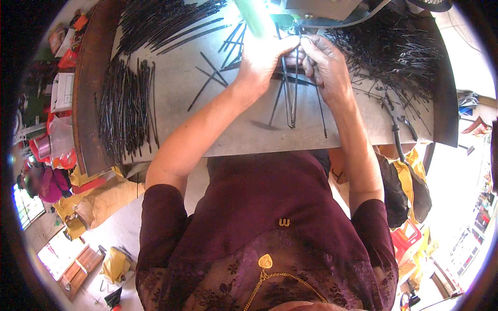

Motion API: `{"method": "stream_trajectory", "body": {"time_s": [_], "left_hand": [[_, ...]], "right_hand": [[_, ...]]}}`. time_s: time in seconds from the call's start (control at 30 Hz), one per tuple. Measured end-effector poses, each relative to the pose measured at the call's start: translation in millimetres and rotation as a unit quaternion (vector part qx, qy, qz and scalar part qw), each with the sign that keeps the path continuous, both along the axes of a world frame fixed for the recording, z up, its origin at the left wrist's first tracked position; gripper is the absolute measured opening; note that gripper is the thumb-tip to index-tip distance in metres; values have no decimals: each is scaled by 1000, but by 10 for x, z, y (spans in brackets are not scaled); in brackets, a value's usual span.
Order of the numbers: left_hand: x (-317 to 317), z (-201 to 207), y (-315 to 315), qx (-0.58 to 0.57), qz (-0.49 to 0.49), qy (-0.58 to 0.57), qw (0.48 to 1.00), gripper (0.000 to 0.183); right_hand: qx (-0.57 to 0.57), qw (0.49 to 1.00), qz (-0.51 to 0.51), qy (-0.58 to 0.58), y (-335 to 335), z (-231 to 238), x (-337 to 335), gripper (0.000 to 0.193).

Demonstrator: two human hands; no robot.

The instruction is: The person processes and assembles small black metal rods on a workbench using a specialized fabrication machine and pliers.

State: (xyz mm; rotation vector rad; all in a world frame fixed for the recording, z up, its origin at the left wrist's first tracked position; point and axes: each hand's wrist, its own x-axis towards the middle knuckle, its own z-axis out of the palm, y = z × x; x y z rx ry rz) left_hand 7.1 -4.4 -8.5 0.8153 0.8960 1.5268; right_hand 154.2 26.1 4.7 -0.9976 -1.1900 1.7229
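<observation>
At the far middle of the metal-topped table, my left hand [261, 59] and my right hand [329, 62] meet with fingers pinched. Between them are thin black metal rods [294, 106], whose lower parts hang toward me and come together near their ends. Another slim black rod [321, 111] runs down below my right hand. My left fingertips are partly lost in glare. Just left of my left hand, several loose black rods [209, 78] lie crossed on the table.
Dense piles of black rods lie at the far left [161, 26], near left [124, 109] and far right [394, 52]. Behind my hands stands a brightly lit machine part [316, 15]. A pale green tube-like thing [253, 18] is above my left hand. Dark raised edges [88, 93] flank the table [223, 140].
</observation>
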Motion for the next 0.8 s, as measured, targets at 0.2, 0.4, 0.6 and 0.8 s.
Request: {"method": "stream_trajectory", "body": {"time_s": [0.2, 0.4, 0.6, 0.8], "left_hand": [[-24, 0, 30, 19, 8, 28, 999, 19], [-11, -81, 48, -8, 23, -19, 1000, 16], [-21, 63, 18, -42, -9, -61, 997, 17], [-57, -72, 73, -12, -11, -32, 999, 16]], "right_hand": [[11, 1000, 5, -4, 44, 33, -8, 19], [-11, 1000, 21, -9, -2, 65, -20, 19], [-22, 1000, 6, 11, -12, 13, -32, 19], [-31, 1000, -1, 4, 19, 21, -54, 19]]}}
